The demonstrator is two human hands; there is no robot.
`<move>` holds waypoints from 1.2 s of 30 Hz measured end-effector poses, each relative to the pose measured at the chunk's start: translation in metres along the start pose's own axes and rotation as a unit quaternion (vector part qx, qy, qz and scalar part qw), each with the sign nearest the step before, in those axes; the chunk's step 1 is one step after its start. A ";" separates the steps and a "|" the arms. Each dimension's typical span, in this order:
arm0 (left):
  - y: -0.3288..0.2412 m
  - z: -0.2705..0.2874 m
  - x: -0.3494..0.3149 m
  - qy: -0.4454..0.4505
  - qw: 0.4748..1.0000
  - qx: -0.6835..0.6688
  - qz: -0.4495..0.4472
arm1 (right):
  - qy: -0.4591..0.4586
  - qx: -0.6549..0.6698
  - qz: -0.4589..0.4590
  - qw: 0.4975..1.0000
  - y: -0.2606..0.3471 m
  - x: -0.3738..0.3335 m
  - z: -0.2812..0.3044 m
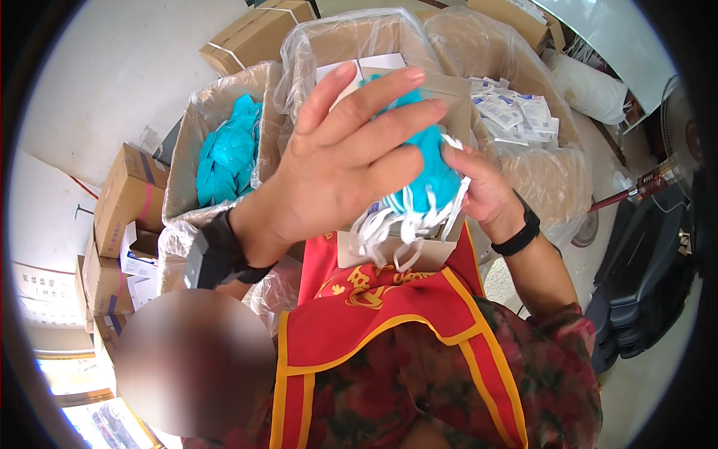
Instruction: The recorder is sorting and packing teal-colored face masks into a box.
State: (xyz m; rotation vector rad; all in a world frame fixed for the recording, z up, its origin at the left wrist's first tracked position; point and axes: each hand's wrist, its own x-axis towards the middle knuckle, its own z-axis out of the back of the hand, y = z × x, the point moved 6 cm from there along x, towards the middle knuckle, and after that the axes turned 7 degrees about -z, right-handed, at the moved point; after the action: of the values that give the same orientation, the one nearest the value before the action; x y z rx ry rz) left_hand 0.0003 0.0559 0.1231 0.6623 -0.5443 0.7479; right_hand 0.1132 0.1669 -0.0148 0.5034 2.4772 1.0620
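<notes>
A teal bundle (436, 168) with many white loops dangling from it is held up in front of me; its exact kind I cannot make out. My right hand (490, 196) grips its right side, thumb on the near face. Across its left side reaches my left hand (351, 146), back towards me, with fingers spread and the lowest one bent against the teal material. The left thumb is hidden. Beneath both hands stands an open cardboard box (359, 251), mostly covered by them.
A plastic-lined carton (179, 198) at left holds more teal pieces (230, 153). Another lined carton (565, 168) at right contains white packets (516, 112). Closed cartons (131, 191) are stacked at far left. A fan (677, 142) and a black chair (643, 262) stand at right.
</notes>
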 end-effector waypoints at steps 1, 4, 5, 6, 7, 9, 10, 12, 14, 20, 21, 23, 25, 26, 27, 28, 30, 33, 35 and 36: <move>0.004 0.000 0.004 0.013 1.000 -0.012 -0.024 | -0.038 0.048 -0.014 0.998 -0.007 0.000 0.003; 0.015 -0.005 0.001 0.052 0.997 -0.044 -0.033 | -0.065 0.038 -0.016 0.997 -0.031 -0.006 0.029; 0.019 -0.009 -0.001 0.078 0.995 -0.061 -0.016 | -0.072 0.050 -0.020 0.996 -0.039 -0.009 0.031; 0.020 -0.009 -0.002 0.080 0.995 -0.063 -0.014 | -0.072 0.051 -0.023 0.996 -0.043 -0.014 0.028; 0.020 -0.008 -0.004 0.081 0.995 -0.050 -0.014 | -0.038 0.081 -0.042 0.995 -0.046 -0.017 0.019; 0.020 -0.009 -0.005 0.083 0.996 -0.037 -0.012 | -0.033 0.149 -0.080 0.985 -0.052 -0.023 -0.007; 0.020 -0.009 -0.005 0.083 0.996 -0.032 -0.007 | -0.033 0.149 -0.082 0.985 -0.057 -0.026 -0.005; 0.020 -0.008 -0.007 0.084 0.996 -0.025 0.000 | 0.091 0.046 -0.075 0.992 -0.063 -0.029 -0.016; 0.021 -0.010 -0.011 0.108 0.994 -0.011 0.012 | 0.094 0.028 -0.078 0.992 -0.059 -0.036 -0.027; 0.018 -0.023 -0.047 0.157 0.963 -0.205 0.079 | 0.028 -0.191 -0.026 0.981 -0.012 -0.066 -0.044; 0.010 -0.025 -0.051 0.152 0.947 -0.273 0.073 | 0.013 -0.192 0.041 0.980 0.001 -0.069 -0.053; -0.007 -0.044 -0.070 0.219 0.872 -0.401 0.176 | 0.024 -0.295 0.124 0.947 0.015 -0.067 -0.066; -0.031 -0.063 -0.084 0.196 0.738 -0.586 0.271 | 0.107 -0.422 0.236 0.869 0.019 -0.062 -0.091; -0.040 -0.064 -0.081 0.114 0.701 -0.652 0.265 | 0.170 -0.446 0.197 0.856 0.010 -0.060 -0.104; -0.053 -0.066 -0.093 0.135 0.539 -0.756 0.347 | 0.187 -0.438 0.197 0.857 0.006 -0.062 -0.115; -0.053 -0.058 -0.085 0.084 0.672 -0.690 0.257 | 0.204 -0.430 0.196 0.858 0.003 -0.066 -0.123; -0.073 -0.064 -0.088 0.162 0.659 -0.689 0.255 | 0.292 -0.393 0.157 0.858 0.002 -0.067 -0.139; -0.074 -0.037 -0.067 0.175 0.775 -0.592 0.131 | 0.391 -0.320 0.092 0.858 0.000 -0.078 -0.154; -0.066 -0.011 -0.058 0.157 0.872 -0.462 0.031 | 0.397 -0.278 0.054 0.873 0.000 -0.090 -0.150; -0.062 0.001 -0.055 0.156 0.873 -0.462 0.032 | 0.390 -0.300 0.038 0.870 0.002 -0.096 -0.144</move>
State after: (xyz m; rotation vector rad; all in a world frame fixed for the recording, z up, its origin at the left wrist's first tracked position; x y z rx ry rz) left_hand 0.0135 -0.0032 0.0665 -0.3685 -0.5507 0.5484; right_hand 0.1259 0.0364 0.0979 -0.0595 2.4993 2.3165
